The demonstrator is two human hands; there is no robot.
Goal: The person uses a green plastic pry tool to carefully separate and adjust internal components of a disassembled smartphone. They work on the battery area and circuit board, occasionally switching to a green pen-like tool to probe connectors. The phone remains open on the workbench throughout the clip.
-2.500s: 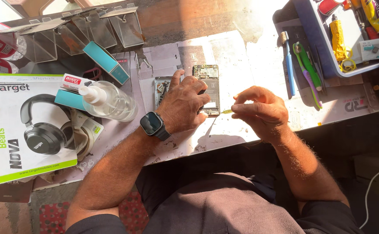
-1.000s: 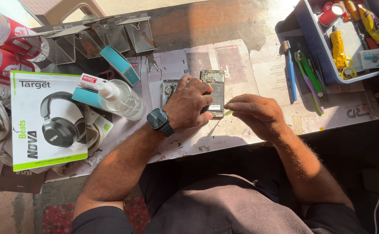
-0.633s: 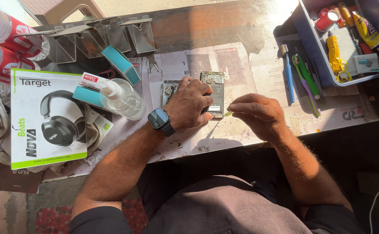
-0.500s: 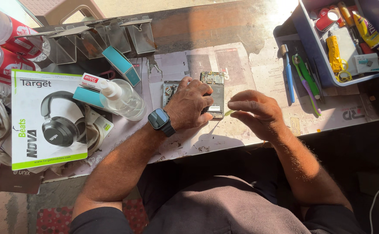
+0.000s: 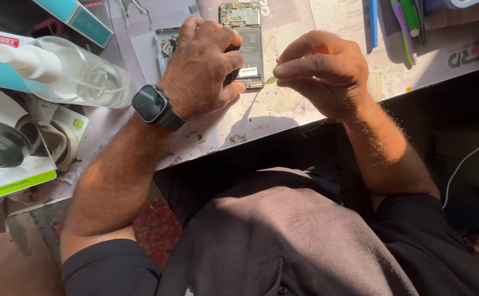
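An opened phone [image 5: 246, 38] with bare circuit board and black battery lies on the work mat [image 5: 283, 104]. My left hand [image 5: 201, 68], with a dark smartwatch [image 5: 151, 104] on its wrist, presses down on the phone's lower left side and grips it. My right hand [image 5: 319, 68] hovers just right of the phone, fingers pinched on a small green pick [image 5: 271, 80] whose tip points at the phone's lower edge. A second phone part [image 5: 165, 46] lies partly hidden under my left hand.
A clear plastic spray bottle [image 5: 69, 74] lies on its side at the left, above a white headphone box [image 5: 9, 148]. A teal box [image 5: 78, 19] sits at top left. Blue, purple and green tools [image 5: 398, 22] lie at top right. The table edge runs below my hands.
The view has dropped closer to the table. My left hand still holds the phone; my right hand with the green pick stays beside the phone's lower edge.
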